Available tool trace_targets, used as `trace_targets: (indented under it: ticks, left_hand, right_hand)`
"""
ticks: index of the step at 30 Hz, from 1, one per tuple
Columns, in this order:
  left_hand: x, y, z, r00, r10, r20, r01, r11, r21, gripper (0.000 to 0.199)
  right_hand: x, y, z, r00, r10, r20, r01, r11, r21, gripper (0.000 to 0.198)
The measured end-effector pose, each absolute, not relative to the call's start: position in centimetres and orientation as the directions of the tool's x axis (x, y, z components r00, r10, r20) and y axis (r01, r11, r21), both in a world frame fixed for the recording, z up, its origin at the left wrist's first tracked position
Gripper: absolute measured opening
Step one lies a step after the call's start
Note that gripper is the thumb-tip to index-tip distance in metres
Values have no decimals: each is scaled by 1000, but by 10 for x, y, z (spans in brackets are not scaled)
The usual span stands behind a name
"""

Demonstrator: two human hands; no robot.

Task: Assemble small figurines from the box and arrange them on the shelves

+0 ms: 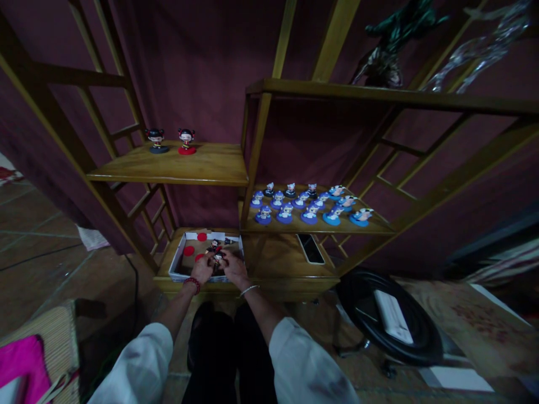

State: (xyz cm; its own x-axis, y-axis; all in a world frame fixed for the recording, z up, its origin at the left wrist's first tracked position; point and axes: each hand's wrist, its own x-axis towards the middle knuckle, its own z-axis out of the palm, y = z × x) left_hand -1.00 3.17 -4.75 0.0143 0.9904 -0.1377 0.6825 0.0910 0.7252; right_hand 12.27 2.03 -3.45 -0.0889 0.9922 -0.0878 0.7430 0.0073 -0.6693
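Observation:
Both of my hands are inside a shallow cardboard box [177, 261] on the lowest shelf. My left hand [202, 269] and my right hand [234, 267] close in from either side on a small black-haired figurine [218, 256], fingertips bent around it. Just behind it lies another dark-haired figurine [215, 244], and a dark piece [229, 241] rests near the box's far right corner. Round red bases [189, 251] lie flat on the box floor, one partly hidden by my left hand. Two similar figurines stand on the shelf above: one on a dark base [156, 140], one on a red base [186, 141].
Several purple, blue and black-based figurines [285, 212] stand in rows on the right middle shelf [278, 227]. A phone [310, 248] lies below them. Green [389, 47] and clear statues [484, 50] stand higher up. A black round stool [357, 297] holds a white box [393, 316].

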Motion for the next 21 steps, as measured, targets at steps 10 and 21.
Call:
trace_targets:
  ticks: [10,21]
  left_hand:
    - [-9,27,-46,4,989,-149,662,109,742,34]
    - [-10,26,-45,46,995,-92,701,33,712,35]
  right_hand:
    - [121,17,-30,-70,994,-84,747,-3,-665,36]
    - [119,16,-28,-23,997,-79,786,-31,-618,32]
